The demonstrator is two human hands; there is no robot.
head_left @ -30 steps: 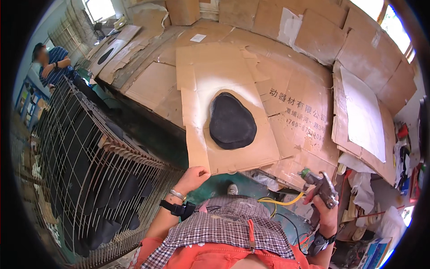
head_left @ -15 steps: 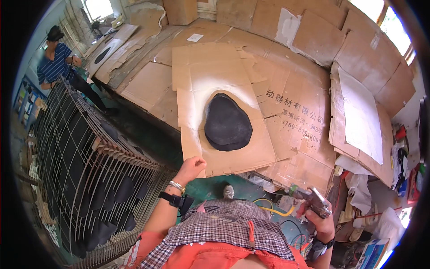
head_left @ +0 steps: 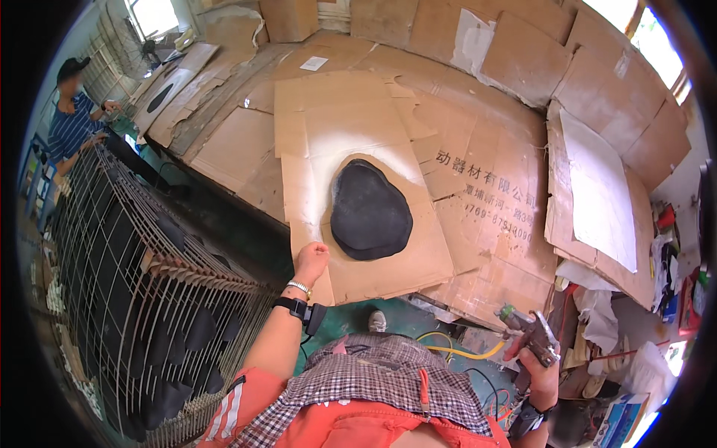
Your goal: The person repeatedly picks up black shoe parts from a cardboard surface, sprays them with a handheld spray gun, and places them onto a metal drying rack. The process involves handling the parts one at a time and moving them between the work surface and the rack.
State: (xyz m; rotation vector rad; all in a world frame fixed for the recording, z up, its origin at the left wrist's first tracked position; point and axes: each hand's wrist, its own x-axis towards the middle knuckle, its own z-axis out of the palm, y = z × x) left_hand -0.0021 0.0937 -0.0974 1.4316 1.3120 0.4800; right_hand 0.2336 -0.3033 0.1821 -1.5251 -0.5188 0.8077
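A rounded black pad (head_left: 371, 210), seemingly with another layer under its lower edge, lies on a loose cardboard sheet (head_left: 366, 280). My left hand (head_left: 311, 260) is at the sheet's lower left edge, below and left of the pad. Its fingers are curled closed; whether they pinch anything is hidden. Off the bench's front right corner, my right hand (head_left: 539, 366) is wrapped round a metal spray gun (head_left: 532, 334). A yellow hose (head_left: 463, 351) runs close by the gun.
A wire rack (head_left: 149, 328) holding several black pads stands at my left. Beyond it is a person (head_left: 71, 123) in a striped shirt. Cardboard (head_left: 493, 201) covers the bench and the wall behind. A white-faced board (head_left: 597, 194) leans at the right, above clutter.
My left hand has moved a little forward along the cardboard sheet's left edge. The spray gun has shifted slightly right and its tilt has changed. The person at the far left now reaches toward the rack.
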